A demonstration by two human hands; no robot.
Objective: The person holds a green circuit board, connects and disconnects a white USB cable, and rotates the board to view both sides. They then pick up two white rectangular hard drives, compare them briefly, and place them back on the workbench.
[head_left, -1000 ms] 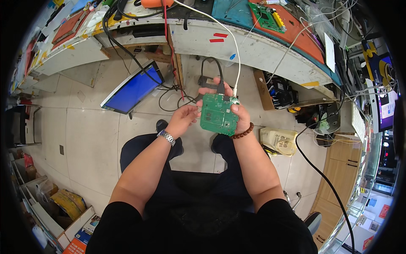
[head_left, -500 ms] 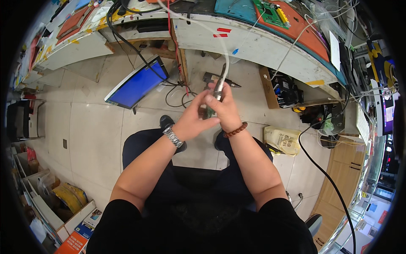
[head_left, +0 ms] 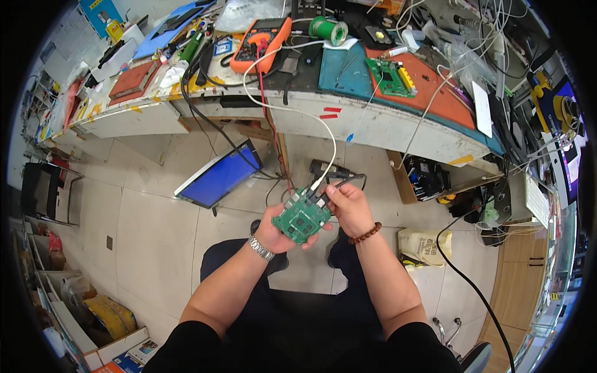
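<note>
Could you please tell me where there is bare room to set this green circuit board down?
Bare room: the teal mat left of the orange mat, and the floor tiles beside the blue-screened panel. The workbench around the orange multimeter is crowded with cables and tools.

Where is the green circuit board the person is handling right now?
In the head view, just below centre, the green circuit board is held between the left hand and right hand, above the lap, with a white cable plugged into its top edge.
</note>
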